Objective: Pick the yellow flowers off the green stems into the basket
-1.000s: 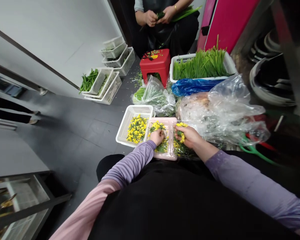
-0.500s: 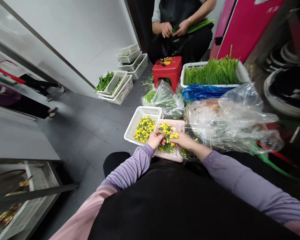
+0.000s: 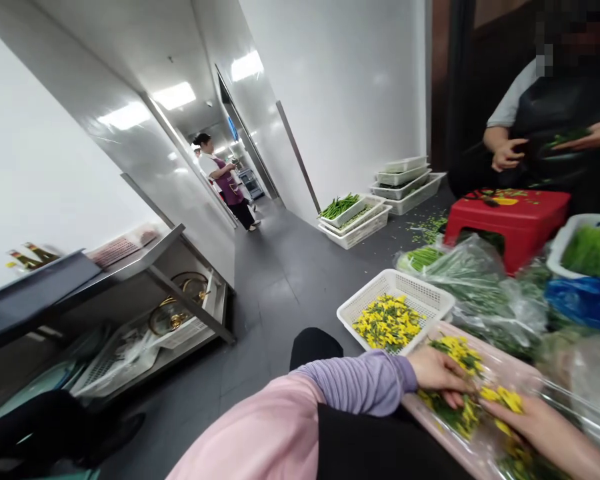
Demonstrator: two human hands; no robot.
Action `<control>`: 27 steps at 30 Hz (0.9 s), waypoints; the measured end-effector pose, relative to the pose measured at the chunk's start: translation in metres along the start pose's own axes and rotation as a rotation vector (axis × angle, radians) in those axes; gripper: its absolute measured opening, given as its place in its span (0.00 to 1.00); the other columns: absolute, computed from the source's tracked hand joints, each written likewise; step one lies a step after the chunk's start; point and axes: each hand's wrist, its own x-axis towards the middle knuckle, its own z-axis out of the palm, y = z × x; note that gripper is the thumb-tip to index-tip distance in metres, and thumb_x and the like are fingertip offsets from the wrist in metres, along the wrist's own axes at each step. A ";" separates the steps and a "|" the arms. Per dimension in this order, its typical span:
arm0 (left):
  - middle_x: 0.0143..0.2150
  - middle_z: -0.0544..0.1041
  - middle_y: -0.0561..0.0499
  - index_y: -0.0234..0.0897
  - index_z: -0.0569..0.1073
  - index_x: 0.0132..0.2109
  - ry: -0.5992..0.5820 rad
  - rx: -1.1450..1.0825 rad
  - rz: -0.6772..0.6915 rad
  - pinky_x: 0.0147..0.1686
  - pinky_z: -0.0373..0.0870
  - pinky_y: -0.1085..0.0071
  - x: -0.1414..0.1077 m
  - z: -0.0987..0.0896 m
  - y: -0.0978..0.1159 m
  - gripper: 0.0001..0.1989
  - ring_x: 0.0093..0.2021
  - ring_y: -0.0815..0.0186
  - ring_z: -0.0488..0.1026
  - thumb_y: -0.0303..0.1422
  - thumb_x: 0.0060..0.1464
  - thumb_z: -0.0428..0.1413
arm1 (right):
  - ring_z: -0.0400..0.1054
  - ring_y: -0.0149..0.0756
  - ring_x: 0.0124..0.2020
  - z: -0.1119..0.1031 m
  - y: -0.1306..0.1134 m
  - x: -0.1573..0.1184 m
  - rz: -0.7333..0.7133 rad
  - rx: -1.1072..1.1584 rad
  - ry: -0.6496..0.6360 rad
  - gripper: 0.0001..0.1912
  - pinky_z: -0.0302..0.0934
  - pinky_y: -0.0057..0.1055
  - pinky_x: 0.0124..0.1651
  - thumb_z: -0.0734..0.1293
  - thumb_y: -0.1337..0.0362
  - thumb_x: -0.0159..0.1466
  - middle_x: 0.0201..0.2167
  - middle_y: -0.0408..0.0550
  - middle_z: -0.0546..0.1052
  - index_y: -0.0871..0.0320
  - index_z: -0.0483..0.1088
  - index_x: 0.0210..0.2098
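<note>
Over a pink tray (image 3: 510,363) of yellow-flowered greens, my left hand (image 3: 443,377) has its fingers bent together among the stems; what they pinch is too small to make out. My right hand (image 3: 535,417) is closed on yellow flowers (image 3: 504,400), just right of my left fingertips. More yellow flowers (image 3: 387,323) lie in a white perforated basket (image 3: 433,297) that touches the tray's far left side.
A red stool (image 3: 510,217) and bagged greens (image 3: 490,280) stand beyond the tray. A seated person (image 3: 545,113) handles greens. Stacked white baskets (image 3: 357,230) line the wall. Metal shelving (image 3: 165,250) is at left, and another person (image 3: 225,180) stands farther off.
The view has swung left and up, so the scene sits farther right. The seated person's hands have moved apart. My hands remain over the pink tray, the right one still on flowers.
</note>
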 end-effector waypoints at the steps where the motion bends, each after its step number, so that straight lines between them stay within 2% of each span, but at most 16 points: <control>1: 0.15 0.69 0.55 0.31 0.68 0.28 -0.028 0.015 0.000 0.20 0.66 0.75 0.000 0.001 -0.001 0.16 0.16 0.72 0.68 0.37 0.35 0.62 | 0.70 0.49 0.36 -0.001 0.000 -0.002 0.021 0.034 -0.049 0.13 0.64 0.35 0.43 0.67 0.54 0.45 0.31 0.47 0.77 0.54 0.76 0.26; 3: 0.15 0.69 0.55 0.31 0.67 0.27 -0.071 0.050 -0.005 0.19 0.66 0.75 0.001 0.003 -0.002 0.16 0.16 0.71 0.68 0.38 0.35 0.62 | 0.69 0.51 0.39 -0.003 -0.002 -0.006 0.079 0.119 -0.183 0.11 0.62 0.36 0.46 0.66 0.54 0.46 0.34 0.47 0.77 0.51 0.76 0.26; 5: 0.14 0.69 0.55 0.32 0.65 0.25 -0.074 0.088 -0.021 0.19 0.66 0.75 0.003 0.004 -0.003 0.16 0.15 0.71 0.68 0.38 0.35 0.62 | 0.69 0.52 0.39 -0.005 -0.003 -0.008 0.118 0.157 -0.217 0.11 0.61 0.39 0.47 0.66 0.53 0.46 0.34 0.48 0.77 0.50 0.76 0.25; 8: 0.14 0.68 0.57 0.33 0.65 0.26 -0.058 0.147 -0.040 0.19 0.66 0.75 0.003 0.003 -0.002 0.15 0.15 0.71 0.67 0.37 0.36 0.62 | 0.69 0.55 0.38 -0.006 -0.002 -0.007 0.132 0.163 -0.230 0.12 0.61 0.43 0.47 0.67 0.51 0.44 0.33 0.47 0.77 0.48 0.75 0.24; 11: 0.14 0.68 0.58 0.33 0.65 0.26 -0.059 0.169 -0.043 0.21 0.66 0.75 -0.001 0.002 0.003 0.11 0.16 0.72 0.68 0.32 0.38 0.60 | 0.69 0.52 0.38 -0.007 -0.006 -0.007 0.130 0.150 -0.229 0.11 0.63 0.39 0.44 0.68 0.53 0.43 0.32 0.47 0.77 0.49 0.75 0.24; 14: 0.14 0.68 0.57 0.31 0.67 0.27 -0.102 0.101 -0.022 0.23 0.67 0.74 -0.011 0.005 0.010 0.06 0.17 0.72 0.68 0.27 0.42 0.58 | 0.69 0.49 0.36 -0.012 -0.024 -0.014 0.146 0.143 -0.205 0.13 0.62 0.37 0.44 0.68 0.53 0.44 0.31 0.49 0.77 0.53 0.75 0.25; 16: 0.16 0.70 0.53 0.30 0.68 0.29 -0.116 0.016 0.016 0.24 0.68 0.74 -0.016 0.006 0.015 0.05 0.18 0.72 0.69 0.28 0.43 0.57 | 0.69 0.45 0.35 -0.016 -0.040 -0.020 0.120 0.206 -0.189 0.15 0.61 0.37 0.44 0.67 0.54 0.46 0.32 0.49 0.77 0.57 0.74 0.29; 18: 0.18 0.71 0.52 0.29 0.68 0.29 -0.015 -0.098 0.059 0.23 0.68 0.75 -0.016 0.006 0.018 0.06 0.19 0.73 0.69 0.29 0.43 0.57 | 0.68 0.39 0.32 -0.018 -0.052 -0.022 0.157 0.333 -0.106 0.17 0.62 0.33 0.37 0.68 0.55 0.47 0.32 0.49 0.76 0.60 0.72 0.32; 19: 0.19 0.72 0.52 0.29 0.68 0.29 0.028 -0.131 0.079 0.24 0.68 0.76 -0.014 0.006 0.019 0.07 0.20 0.73 0.69 0.29 0.43 0.57 | 0.67 0.35 0.28 -0.019 -0.056 -0.022 0.216 0.414 -0.063 0.18 0.62 0.30 0.31 0.67 0.55 0.48 0.30 0.48 0.75 0.61 0.71 0.34; 21: 0.18 0.71 0.53 0.28 0.69 0.30 0.098 -0.113 0.131 0.23 0.67 0.77 -0.007 0.006 0.019 0.09 0.18 0.74 0.68 0.30 0.42 0.58 | 0.61 0.28 0.19 -0.017 -0.059 -0.020 0.332 0.572 -0.034 0.19 0.55 0.24 0.20 0.66 0.55 0.49 0.25 0.46 0.73 0.62 0.69 0.35; 25: 0.15 0.67 0.56 0.28 0.68 0.29 0.179 0.000 0.241 0.18 0.64 0.79 -0.001 0.014 0.018 0.08 0.15 0.76 0.64 0.31 0.44 0.57 | 0.54 0.21 0.15 -0.011 -0.056 -0.019 0.356 0.716 -0.096 0.19 0.47 0.20 0.15 0.68 0.56 0.47 0.23 0.43 0.71 0.63 0.68 0.35; 27: 0.15 0.67 0.56 0.28 0.68 0.28 0.179 0.069 0.263 0.18 0.64 0.79 -0.001 0.016 0.021 0.07 0.15 0.76 0.64 0.30 0.46 0.55 | 0.52 0.20 0.14 -0.009 -0.051 -0.018 0.350 0.671 -0.038 0.17 0.46 0.20 0.14 0.69 0.57 0.47 0.19 0.40 0.68 0.63 0.68 0.32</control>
